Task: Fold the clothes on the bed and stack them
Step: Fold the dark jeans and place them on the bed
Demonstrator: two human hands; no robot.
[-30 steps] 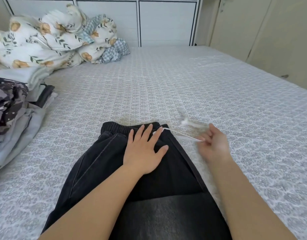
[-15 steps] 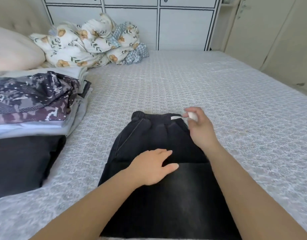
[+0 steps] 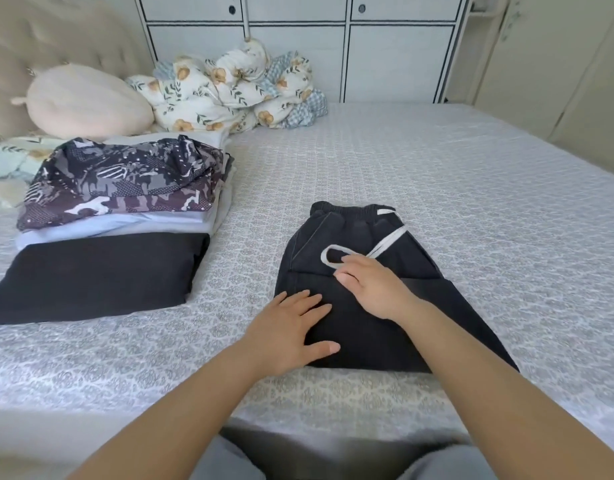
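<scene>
Black folded trousers [image 3: 354,237] with an elastic waistband lie on the bed in front of me. Their white drawstring [image 3: 364,251] is laid in a loop across the fabric. My right hand [image 3: 371,289] rests on the trousers with its fingertips touching the loop's end. My left hand [image 3: 288,330] lies flat, fingers spread, on the near left corner of the trousers and the sheet. A stack of folded clothes [image 3: 125,188] sits to the left, a patterned dark garment on top and a black one [image 3: 94,271] at the bottom.
The bed [image 3: 437,188] has a grey patterned sheet. A crumpled floral quilt [image 3: 229,95] and a cream pillow [image 3: 87,102] lie at the head end by the padded headboard. White cupboard doors stand beyond the bed. The bed's near edge is just before my legs.
My right hand brought the drawstring from the waistband's right side down onto the trousers and laid it in a loop. My left hand slid toward the near left corner. The view pulled back.
</scene>
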